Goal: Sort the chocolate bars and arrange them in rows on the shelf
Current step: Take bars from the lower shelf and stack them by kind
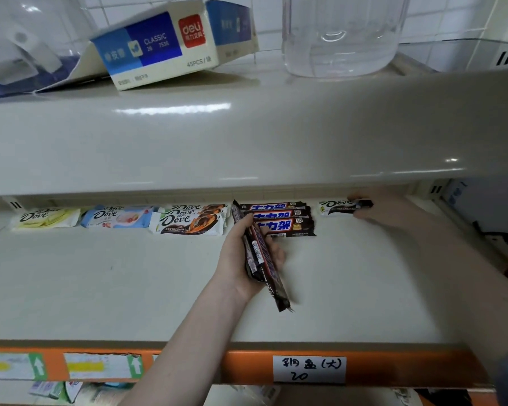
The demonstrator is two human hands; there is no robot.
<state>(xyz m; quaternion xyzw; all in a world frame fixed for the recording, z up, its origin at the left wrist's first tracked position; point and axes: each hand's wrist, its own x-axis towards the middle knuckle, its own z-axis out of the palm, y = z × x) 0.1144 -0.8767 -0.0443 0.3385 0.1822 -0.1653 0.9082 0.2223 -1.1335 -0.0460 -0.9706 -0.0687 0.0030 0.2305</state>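
— Since the Snickers bars [261, 253] in the left hand [241, 259] are light, foil-wrapped and slick, would you say that fan of them could slide apart?

— I'd judge so. The fingers are curled round the bunch near its middle, which looks the safest hold; the crimped ends are floppy and one tail hangs free below the palm. The bars inside should be fairly stiff, though squeezing hard could dent them.

— And where do they belong?

— Just beyond that hand, on the shelf [129, 288], lies the Snickers row [279, 219], three bars stepped toward the back. To its left sit the caramel Dove stack [191, 222], the blue Dove bar [118, 218] and the yellow Dove bar [46, 218].

— What about the right hand [384, 210]?

— It reaches far back, fingers pinching the end of a dark Dove bar [339, 207] that lies on the shelf well apart from the Snickers row. Thin and soft-wrapped, it is best nudged flat.
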